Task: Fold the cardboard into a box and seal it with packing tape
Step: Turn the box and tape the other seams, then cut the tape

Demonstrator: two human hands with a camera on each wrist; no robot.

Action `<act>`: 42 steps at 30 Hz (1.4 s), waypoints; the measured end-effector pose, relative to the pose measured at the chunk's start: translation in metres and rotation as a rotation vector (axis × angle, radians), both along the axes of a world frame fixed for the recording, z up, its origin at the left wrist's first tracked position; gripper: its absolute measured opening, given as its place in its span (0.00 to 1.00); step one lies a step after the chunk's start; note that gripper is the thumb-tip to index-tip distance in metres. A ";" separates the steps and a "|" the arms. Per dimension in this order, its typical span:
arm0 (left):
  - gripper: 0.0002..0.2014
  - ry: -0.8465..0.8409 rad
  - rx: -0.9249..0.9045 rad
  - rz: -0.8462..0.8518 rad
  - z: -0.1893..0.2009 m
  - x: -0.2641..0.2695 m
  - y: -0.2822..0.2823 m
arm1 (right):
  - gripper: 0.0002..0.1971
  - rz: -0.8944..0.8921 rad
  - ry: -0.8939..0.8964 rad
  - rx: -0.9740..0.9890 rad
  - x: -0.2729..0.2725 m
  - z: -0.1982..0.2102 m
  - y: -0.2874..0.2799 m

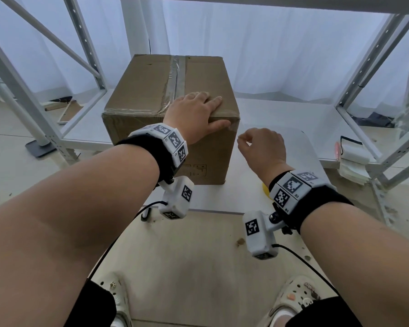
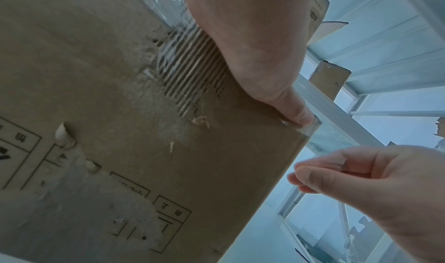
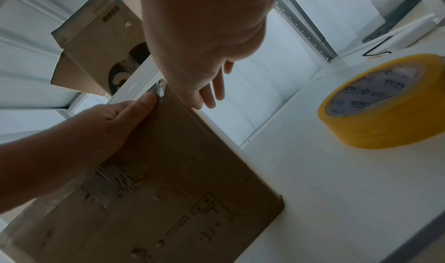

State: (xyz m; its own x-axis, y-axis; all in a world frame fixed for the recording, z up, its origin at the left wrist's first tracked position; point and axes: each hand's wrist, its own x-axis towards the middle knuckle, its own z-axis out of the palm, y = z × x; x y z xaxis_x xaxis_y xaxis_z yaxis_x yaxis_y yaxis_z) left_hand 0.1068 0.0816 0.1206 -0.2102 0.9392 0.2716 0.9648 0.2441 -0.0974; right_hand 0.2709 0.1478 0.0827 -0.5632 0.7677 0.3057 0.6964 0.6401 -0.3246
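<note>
sealing step in hand, near its end by the look: cardboard box (image 1: 170,119) already folded and closed, standing on the white table (image 1: 281,128), with clear tape (image 1: 175,76) along the top seam and across the front top edge. left hand (image 1: 194,116) lying flat over the near right top corner, fingers straight, thumb pressing the tape end down on the front face. right hand (image 1: 261,147) free just beside that corner, fingers loosely curled, gripping nothing visible.

next, probably: rubbing the tape end flat around the corner, with firm and even pressure.

yellow tape roll (image 3: 383,103) lying flat on the table to the right, apart from the box. white metal shelf frame (image 1: 373,74) around the table; nothing standing in the way of the corner.
</note>
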 end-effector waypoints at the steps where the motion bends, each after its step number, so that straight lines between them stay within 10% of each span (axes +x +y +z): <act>1: 0.36 0.000 0.002 0.000 0.000 0.000 0.000 | 0.13 0.002 0.006 0.000 0.000 0.000 -0.001; 17: 0.36 -0.018 0.005 0.020 0.000 0.002 -0.002 | 0.29 -0.030 0.164 -0.173 -0.003 -0.006 -0.016; 23: 0.37 -0.029 -0.002 0.021 0.001 0.002 -0.002 | 0.15 0.015 0.144 -0.134 -0.003 -0.004 -0.018; 42: 0.37 -0.035 -0.001 0.029 0.000 0.003 -0.002 | 0.14 0.113 0.082 -0.052 0.002 -0.009 -0.009</act>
